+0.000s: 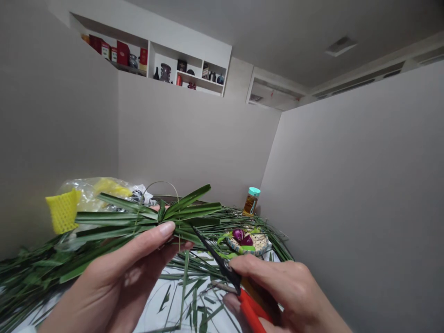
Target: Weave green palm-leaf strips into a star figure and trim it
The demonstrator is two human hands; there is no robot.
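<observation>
Fanned green leaf strips, gathered at a small central knot, are pinched between the thumb and fingers of my left hand. The strips spread to the left and right of the knot. My right hand is wrapped round scissors with red handles and dark blades. The blade tips point up and left and lie at the lower right strips of the bundle. Whether the blades touch a strip is too fine to tell. A thin curved strand arches above the knot.
Long green leaves cover the left and back of the white table, with cut scraps in front. Behind are a yellow foam net, plastic bags, a teal-lidded bottle and a woven piece with purple items. Grey partitions surround the table.
</observation>
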